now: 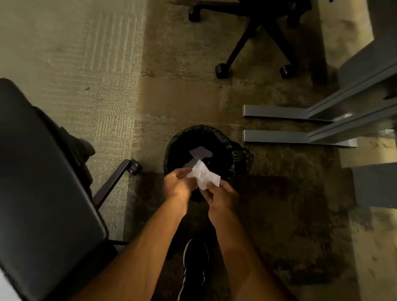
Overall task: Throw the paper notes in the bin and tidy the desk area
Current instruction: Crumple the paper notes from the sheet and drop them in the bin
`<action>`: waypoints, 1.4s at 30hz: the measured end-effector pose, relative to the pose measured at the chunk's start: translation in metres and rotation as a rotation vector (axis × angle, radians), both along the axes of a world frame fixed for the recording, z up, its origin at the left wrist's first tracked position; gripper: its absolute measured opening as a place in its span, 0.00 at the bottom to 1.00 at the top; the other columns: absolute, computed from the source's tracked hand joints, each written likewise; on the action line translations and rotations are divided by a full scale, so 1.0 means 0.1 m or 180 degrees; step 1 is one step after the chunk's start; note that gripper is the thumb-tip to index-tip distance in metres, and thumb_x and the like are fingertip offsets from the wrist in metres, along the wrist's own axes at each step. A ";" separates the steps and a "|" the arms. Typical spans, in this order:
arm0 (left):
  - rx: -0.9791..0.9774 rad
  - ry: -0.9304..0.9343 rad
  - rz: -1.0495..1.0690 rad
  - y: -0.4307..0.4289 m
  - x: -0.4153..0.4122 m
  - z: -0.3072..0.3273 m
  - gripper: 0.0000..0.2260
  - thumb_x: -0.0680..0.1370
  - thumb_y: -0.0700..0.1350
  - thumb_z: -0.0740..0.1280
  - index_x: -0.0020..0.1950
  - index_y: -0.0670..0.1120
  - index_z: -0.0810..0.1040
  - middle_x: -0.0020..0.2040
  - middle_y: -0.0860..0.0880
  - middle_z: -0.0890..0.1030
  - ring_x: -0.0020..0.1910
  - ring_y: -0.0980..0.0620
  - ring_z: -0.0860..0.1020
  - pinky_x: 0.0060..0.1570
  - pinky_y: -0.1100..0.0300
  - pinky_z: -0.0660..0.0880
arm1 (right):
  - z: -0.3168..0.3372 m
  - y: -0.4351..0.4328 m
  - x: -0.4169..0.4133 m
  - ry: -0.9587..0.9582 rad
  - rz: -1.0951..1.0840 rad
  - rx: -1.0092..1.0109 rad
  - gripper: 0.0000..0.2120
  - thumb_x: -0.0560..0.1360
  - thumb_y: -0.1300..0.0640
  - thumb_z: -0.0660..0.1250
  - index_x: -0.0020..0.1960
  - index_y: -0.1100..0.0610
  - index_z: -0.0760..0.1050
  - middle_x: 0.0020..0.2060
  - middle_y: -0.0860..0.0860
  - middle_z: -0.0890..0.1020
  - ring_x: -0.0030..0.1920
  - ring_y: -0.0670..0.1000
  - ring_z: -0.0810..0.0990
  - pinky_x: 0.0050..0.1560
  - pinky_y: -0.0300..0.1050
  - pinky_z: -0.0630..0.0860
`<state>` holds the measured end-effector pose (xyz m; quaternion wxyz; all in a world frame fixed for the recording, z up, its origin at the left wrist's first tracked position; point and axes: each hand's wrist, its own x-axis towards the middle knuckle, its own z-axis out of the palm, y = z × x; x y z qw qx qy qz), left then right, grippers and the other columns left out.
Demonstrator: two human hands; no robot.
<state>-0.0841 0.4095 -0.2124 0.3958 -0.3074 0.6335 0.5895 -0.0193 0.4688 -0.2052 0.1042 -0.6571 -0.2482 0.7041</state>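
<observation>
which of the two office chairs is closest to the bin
The chair on the left, with the big black seat, is closer: its caster sits just left of the bin. The other chair stands further off at the top.

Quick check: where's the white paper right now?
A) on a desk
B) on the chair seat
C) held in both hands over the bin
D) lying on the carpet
C: both the left hand and right hand pinch the crumpled paper above the open bin.

Crumpled white paper note (203, 174) above black-lined bin (237, 152); perhaps another inside
</observation>
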 end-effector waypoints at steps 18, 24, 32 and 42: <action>0.0505 -0.0074 -0.0455 0.10 -0.18 -0.74 0.29 0.81 0.29 0.62 0.79 0.47 0.62 0.74 0.41 0.71 0.70 0.38 0.74 0.59 0.48 0.75 | -0.76 0.33 -0.05 -0.0134 0.0484 -0.0130 0.24 0.83 0.63 0.61 0.78 0.62 0.60 0.69 0.66 0.71 0.64 0.62 0.78 0.59 0.50 0.78; 0.0210 0.0067 -0.0601 -0.02 -0.06 -0.48 0.12 0.85 0.36 0.57 0.67 0.45 0.70 0.52 0.46 0.76 0.54 0.40 0.77 0.55 0.48 0.74 | -0.53 0.22 0.06 -0.0334 0.0683 -0.0139 0.19 0.82 0.58 0.64 0.72 0.63 0.69 0.64 0.64 0.75 0.54 0.59 0.81 0.53 0.53 0.80; 0.0018 0.0358 -0.1358 -0.44 0.26 0.24 0.24 0.81 0.34 0.62 0.77 0.46 0.68 0.71 0.43 0.74 0.69 0.41 0.75 0.69 0.41 0.72 | 0.14 -0.17 0.16 -0.0347 0.0681 0.0045 0.15 0.82 0.59 0.63 0.66 0.64 0.74 0.56 0.63 0.80 0.48 0.57 0.81 0.44 0.50 0.80; 0.0153 0.0284 -0.1253 -1.55 0.71 1.20 0.13 0.82 0.37 0.64 0.61 0.51 0.80 0.61 0.47 0.81 0.59 0.50 0.81 0.60 0.52 0.80 | 1.07 -1.18 0.65 -0.0262 0.1379 0.0568 0.08 0.80 0.63 0.62 0.54 0.61 0.80 0.43 0.57 0.84 0.38 0.51 0.83 0.40 0.46 0.79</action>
